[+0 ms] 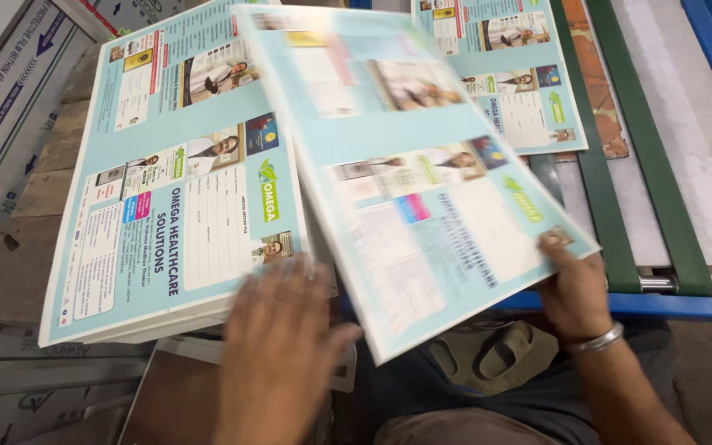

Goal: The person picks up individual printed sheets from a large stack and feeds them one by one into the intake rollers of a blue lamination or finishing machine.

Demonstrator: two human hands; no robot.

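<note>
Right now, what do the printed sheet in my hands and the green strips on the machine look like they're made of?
The sheet, pinched by the right hand, looks like thin glossy card or coated paper: it stays nearly flat when lifted, with a slight sheen. The left hand is below its edge. The green strips look like matte rubber or fabric conveyor belts; which one, I can't tell.
</note>
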